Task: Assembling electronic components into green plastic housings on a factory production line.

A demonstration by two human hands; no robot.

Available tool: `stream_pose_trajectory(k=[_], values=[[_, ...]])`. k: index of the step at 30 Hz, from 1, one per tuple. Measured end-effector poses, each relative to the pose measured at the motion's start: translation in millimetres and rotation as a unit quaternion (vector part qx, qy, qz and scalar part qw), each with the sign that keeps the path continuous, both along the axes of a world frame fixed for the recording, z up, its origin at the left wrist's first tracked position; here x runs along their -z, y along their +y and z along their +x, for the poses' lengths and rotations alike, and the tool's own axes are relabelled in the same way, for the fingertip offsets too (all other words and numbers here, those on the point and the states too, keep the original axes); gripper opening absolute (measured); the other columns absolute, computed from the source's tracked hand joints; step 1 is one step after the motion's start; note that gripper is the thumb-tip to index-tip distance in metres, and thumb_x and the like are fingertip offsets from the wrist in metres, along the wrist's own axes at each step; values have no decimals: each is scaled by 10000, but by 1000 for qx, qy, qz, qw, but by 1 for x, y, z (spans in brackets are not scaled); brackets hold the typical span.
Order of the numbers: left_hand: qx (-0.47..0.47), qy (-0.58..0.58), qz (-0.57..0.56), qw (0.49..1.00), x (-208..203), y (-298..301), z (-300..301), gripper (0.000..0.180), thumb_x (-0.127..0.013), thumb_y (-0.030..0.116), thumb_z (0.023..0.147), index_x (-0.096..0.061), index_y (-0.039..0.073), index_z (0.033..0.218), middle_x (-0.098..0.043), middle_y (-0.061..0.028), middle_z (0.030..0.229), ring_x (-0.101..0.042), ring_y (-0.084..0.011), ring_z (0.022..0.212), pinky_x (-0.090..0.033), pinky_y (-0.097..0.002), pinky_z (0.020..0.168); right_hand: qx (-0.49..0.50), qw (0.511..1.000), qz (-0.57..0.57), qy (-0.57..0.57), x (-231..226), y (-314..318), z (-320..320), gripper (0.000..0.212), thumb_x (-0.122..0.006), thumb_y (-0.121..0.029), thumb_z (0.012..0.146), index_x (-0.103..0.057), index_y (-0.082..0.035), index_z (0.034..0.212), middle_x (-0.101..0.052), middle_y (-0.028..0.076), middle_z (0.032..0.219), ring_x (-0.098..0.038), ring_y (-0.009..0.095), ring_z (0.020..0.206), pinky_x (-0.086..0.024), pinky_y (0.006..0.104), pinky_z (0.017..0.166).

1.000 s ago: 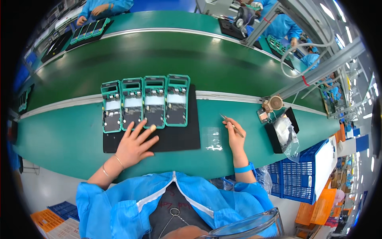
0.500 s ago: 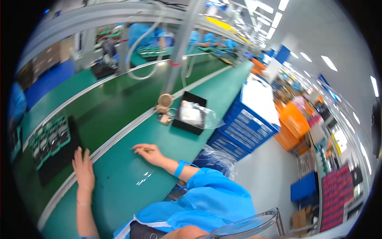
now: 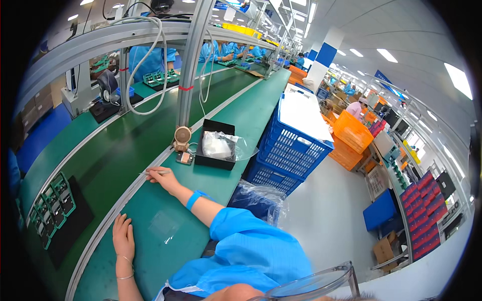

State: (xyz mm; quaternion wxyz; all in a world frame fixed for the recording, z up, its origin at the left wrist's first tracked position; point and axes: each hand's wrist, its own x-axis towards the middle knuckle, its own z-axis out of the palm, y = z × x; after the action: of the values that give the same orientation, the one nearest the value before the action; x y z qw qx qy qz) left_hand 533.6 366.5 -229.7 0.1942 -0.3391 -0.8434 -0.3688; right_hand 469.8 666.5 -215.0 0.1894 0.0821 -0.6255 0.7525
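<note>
My left hand (image 3: 124, 237) rests palm down on the green bench (image 3: 150, 246), fingers stretched out beside the metal rail, holding nothing. Farther along the rail, my right hand (image 3: 163, 177) pinches slim metal tweezers (image 3: 155, 173), their tips pointing left over the rail. A blue band circles my right wrist. Between my arms lies a clear plastic piece (image 3: 163, 224), flat on the bench. Beyond my right hand are a small square part (image 3: 185, 158), a round tan device (image 3: 182, 136) and a black box (image 3: 215, 159) with a clear plastic bag (image 3: 217, 144) in it.
Left of the rail runs a dark green conveyor (image 3: 105, 163) with green frames of parts (image 3: 52, 208) on a black mat. A metal post (image 3: 188, 85) rises beyond the bench. Blue crates (image 3: 293, 143) stand stacked at the right. Co-workers in blue sit farther down the line.
The view has turned. My right hand has moved toward the rail with the tweezers. My left hand has drawn back from the conveyor side onto the bench. The frames have shifted nearer along the conveyor.
</note>
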Motion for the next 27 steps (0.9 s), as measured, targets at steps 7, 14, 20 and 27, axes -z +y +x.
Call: stream_pose_trajectory(k=[7, 14, 20, 27], values=[[13, -26, 38, 999, 0, -6, -3, 177, -553, 30, 953, -669, -43, 1066, -618, -196, 1293, -507, -379, 1315, -413, -429, 1094, 1, 997, 73, -1, 11, -6, -7, 246, -586, -144, 1002, -676, 22, 1160, -711, 95, 1018, -688, 156, 904, -558, 263, 745], [17, -21, 32, 999, -3, -7, 0, 181, -547, 38, 960, -672, -53, 1052, -621, -203, 1288, -517, -381, 1301, -413, -428, 1089, 12, 995, 102, -15, 7, -11, -2, 243, -591, -148, 998, -685, 5, 1161, -723, 88, 973, -690, 150, 887, -556, 261, 735], [21, -16, 22, 999, -4, -13, -1, 174, -550, 38, 958, -671, -49, 1047, -619, -197, 1288, -520, -377, 1296, -416, -429, 1086, 13, 995, 89, -32, 8, -17, -2, 242, -597, -154, 996, -691, 8, 1150, -725, 91, 969, -690, 145, 877, -557, 258, 732], [28, -20, 27, 999, -4, -14, -5, 163, -561, 30, 945, -672, -45, 1037, -620, -189, 1284, -509, -383, 1305, -412, -438, 1090, 20, 996, 84, -9, 9, -16, -7, 227, -604, -135, 986, -695, 15, 1130, -720, 90, 960, -694, 152, 858, -558, 264, 709]])
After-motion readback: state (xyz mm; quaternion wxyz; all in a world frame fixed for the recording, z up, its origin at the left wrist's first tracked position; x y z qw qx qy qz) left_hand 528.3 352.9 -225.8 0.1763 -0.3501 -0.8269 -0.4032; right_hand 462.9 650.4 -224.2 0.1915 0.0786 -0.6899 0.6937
